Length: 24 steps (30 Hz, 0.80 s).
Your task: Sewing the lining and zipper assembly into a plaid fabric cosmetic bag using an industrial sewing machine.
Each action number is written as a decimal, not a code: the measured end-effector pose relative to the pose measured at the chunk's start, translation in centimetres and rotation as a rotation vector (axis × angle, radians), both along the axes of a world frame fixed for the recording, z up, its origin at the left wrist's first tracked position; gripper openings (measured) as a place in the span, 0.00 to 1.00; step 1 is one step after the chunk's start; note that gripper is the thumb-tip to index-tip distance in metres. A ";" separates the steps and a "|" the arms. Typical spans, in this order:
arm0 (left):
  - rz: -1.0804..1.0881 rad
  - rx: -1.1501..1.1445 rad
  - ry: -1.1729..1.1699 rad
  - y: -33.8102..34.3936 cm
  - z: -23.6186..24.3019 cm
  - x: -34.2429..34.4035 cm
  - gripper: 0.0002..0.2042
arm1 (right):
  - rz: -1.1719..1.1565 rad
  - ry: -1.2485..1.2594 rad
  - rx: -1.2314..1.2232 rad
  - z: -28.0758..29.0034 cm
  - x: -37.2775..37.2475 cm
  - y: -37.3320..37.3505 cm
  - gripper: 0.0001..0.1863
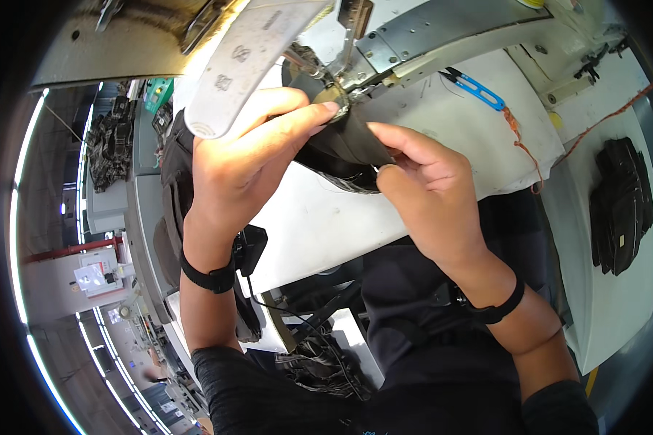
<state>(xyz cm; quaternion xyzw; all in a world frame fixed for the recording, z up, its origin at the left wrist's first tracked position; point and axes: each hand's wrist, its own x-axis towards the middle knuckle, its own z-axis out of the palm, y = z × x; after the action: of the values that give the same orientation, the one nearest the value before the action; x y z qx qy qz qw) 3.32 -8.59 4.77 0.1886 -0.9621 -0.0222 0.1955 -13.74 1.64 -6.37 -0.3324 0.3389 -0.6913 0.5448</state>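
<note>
Cloth (pixel 364 147) is on the counter (pixel 319 225), dark strip running up to the needle area of the sewing machine (pixel 403 43). Left hand (pixel 236 163): fingers half curled, tips on the cloth right by the needle area; can't tell if it grips or only presses, the underside is hidden. Right hand (pixel 442 192): thumb and index nearly closed on the near edge of the cloth, other fingers folded in.

Writing: white guard (pixel 257 61) on the machine has small faded marks, some upside down from here, none I can read. Papers (pixel 91 279) on the far wall, too small to make out. Light tag (pixel 622 241) on the dark stack (pixel 617 199) at right, print not legible. Blue mark on the shirt (pixel 290 395), cut off at the bottom.

Hard to see: stitch point, behind the left fingertips and metal parts. Guard overlaps part of the left hand. Patterned pile (pixel 319 362) under the counter is mostly in shadow. Blue snips (pixel 479 89) lie clear of both hands, orange cord (pixel 515 130) tied on.
</note>
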 end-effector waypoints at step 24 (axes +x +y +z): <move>0.026 0.201 0.008 -1.5 0.9 0.3 0.10 | 0.044 -0.032 0.035 1.6 0.2 -3.9 0.05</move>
<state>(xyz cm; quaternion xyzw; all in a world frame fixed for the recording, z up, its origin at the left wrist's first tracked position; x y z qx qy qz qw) 3.66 -10.13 5.68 0.2195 -0.9518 -0.1171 0.1796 -13.54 -2.23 -4.79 -0.3191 0.3348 -0.6782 0.5710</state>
